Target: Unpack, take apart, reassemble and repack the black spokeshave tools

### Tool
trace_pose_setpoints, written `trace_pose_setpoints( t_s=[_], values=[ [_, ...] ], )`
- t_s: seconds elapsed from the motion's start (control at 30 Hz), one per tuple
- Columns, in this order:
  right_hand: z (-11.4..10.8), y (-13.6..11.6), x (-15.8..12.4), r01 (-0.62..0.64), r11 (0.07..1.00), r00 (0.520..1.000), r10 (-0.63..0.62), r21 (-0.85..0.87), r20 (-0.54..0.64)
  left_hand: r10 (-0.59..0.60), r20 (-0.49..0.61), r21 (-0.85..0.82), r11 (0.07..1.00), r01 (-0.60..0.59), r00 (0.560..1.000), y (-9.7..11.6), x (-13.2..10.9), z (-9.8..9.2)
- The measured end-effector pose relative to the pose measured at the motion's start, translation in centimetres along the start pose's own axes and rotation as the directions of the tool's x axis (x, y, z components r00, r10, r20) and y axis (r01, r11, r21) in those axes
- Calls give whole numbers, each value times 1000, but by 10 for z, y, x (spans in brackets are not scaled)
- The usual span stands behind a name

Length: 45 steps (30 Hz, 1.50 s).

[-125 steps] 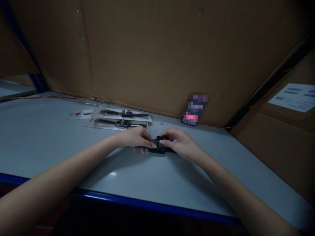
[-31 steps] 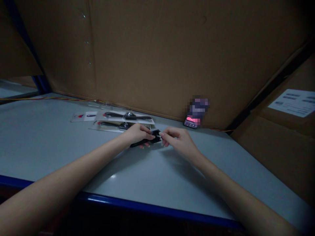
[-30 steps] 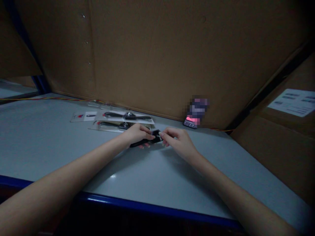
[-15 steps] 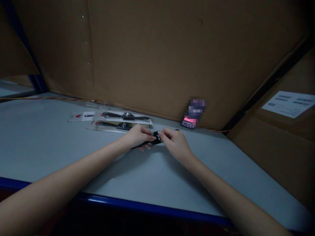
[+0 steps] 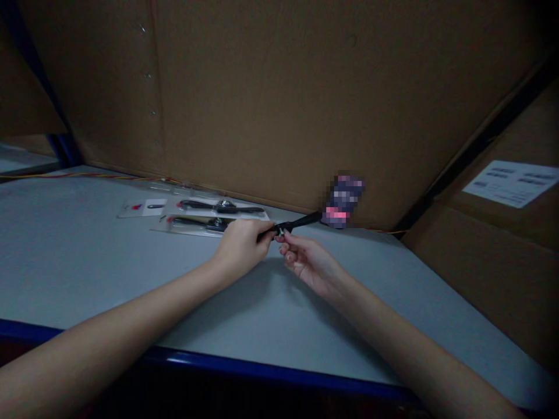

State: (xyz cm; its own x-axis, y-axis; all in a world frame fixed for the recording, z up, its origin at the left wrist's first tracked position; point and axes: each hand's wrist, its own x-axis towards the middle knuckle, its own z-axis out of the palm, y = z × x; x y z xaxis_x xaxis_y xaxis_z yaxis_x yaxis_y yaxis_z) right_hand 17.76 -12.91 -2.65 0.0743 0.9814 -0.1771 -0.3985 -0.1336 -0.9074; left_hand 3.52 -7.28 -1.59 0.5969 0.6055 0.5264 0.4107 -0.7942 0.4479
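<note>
A black two-handled tool that looks like a spokeshave (image 5: 305,220) is held up over the middle of the table, slanting up to the right. My left hand (image 5: 242,247) is closed around its left handle. At the tool's centre, thumb and fingertips of my right hand (image 5: 312,265) pinch a small shiny metal part (image 5: 280,231), seemingly a screw or knob; its exact kind is too small to tell. The right handle sticks out free, its end in front of the phone's lower left edge.
Two similar black tools in clear packs, an upper one (image 5: 198,205) and a lower one (image 5: 192,223), lie behind my left hand. A printed card (image 5: 142,208) is left of them. A pixelated phone (image 5: 343,201) leans on the cardboard wall (image 5: 262,105). Thin wires (image 5: 105,173) run along the back edge.
The spokeshave has been tilted, its right end rising toward the phone. My right hand has turned palm-up and now grips the centre part from below; my left hand has rolled over the handle.
</note>
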Motion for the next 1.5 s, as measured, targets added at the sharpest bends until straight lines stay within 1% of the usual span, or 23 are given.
trace_pose_setpoints(
  t_s=[0.07, 0.13, 0.17, 0.3, 0.47, 0.53, 0.6, 0.63, 0.67, 0.7, 0.73, 0.8, 0.83, 0.87, 0.9, 0.97, 1.0, 1.03, 1.13, 1.2, 1.33, 1.4, 1.5],
  values=[
    [2, 1, 0, -88, 988, 996, 88, 125, 4, 36, -29, 37, 999, -34, 999, 2, -1, 0],
    [2, 1, 0, -130, 978, 991, 125, 163, 44, 40, -35, 67, 997, -37, 999, 2, -3, 1],
    [2, 1, 0, -130, 980, 990, 121, 154, 66, 37, -31, 83, 996, -34, 999, 2, -3, 2],
    [2, 0, -2, -12, 999, 993, 8, 35, 118, 31, -5, 130, 991, -30, 1000, 0, -4, 2],
    [1, -1, -3, 121, 990, 973, -103, -78, 205, 29, -13, 88, 996, -28, 999, 0, -3, 0],
    [-1, 0, -1, 188, 965, 967, -150, -182, 206, 29, -18, 52, 998, -28, 999, 1, -2, -1],
    [-4, 0, 2, 267, 901, 959, -212, -342, 191, 6, -14, 2, 1000, -6, 1000, 1, -1, -2],
    [-6, 0, 3, 316, 842, 948, -266, -436, 173, -18, -5, -34, 999, 18, 1000, 2, 0, -2],
    [-8, 0, 3, 370, 754, 926, -343, -543, 156, -49, 9, -79, 996, 50, 999, 2, 0, -2],
    [-10, -1, 3, 418, 630, 888, -437, -655, 146, -87, 27, -133, 987, 90, 996, 1, 1, -1],
    [-12, -2, 3, 445, 476, 831, -536, -758, 151, -124, 52, -192, 972, 132, 991, 1, 1, 0],
    [-15, -4, 1, 433, 162, 686, -697, -887, 208, -192, 109, -311, 925, 217, 975, -1, 2, 3],
    [-16, -5, 0, 419, 31, 620, -740, -907, 261, -221, 138, -362, 896, 257, 965, -2, 3, 4],
    [-17, -6, -1, 419, -74, 568, -756, -905, 325, -245, 165, -405, 866, 292, 955, -2, 4, 6],
    [-18, -6, -1, 434, -156, 531, -751, -887, 392, -263, 189, -439, 839, 321, 946, -3, 5, 7],
    [-18, -5, 1, 487, -265, 487, -709, -832, 510, -289, 223, -483, 797, 363, 931, -2, 6, 8],
    [-18, -4, 1, 509, -290, 470, -696, -810, 544, -296, 235, -495, 783, 376, 926, -2, 6, 8],
    [-18, -2, 2, 524, -293, 456, -697, -800, 554, -303, 243, -504, 772, 387, 922, -1, 7, 8],
    [-16, 0, 3, 558, -259, 427, -725, -789, 540, -314, 248, -525, 752, 399, 917, 0, 6, 7],
    [-16, -1, 2, 588, -237, 425, -723, -773, 545, -307, 242, -530, 753, 390, 921, 0, 6, 6],
    [-17, -5, 0, 638, -194, 447, -695, -746, 563, -318, 242, -515, 759, 399, 917, 1, 5, 5],
    [-20, -8, 1, 641, -207, 448, -680, -739, 580, -323, 248, -497, 767, 406, 914, 0, 5, 5],
    [-25, -10, 3, 616, -283, 424, -667, -735, 612, -313, 266, -483, 775, 407, 912, -2, 6, 5]
  ],
)
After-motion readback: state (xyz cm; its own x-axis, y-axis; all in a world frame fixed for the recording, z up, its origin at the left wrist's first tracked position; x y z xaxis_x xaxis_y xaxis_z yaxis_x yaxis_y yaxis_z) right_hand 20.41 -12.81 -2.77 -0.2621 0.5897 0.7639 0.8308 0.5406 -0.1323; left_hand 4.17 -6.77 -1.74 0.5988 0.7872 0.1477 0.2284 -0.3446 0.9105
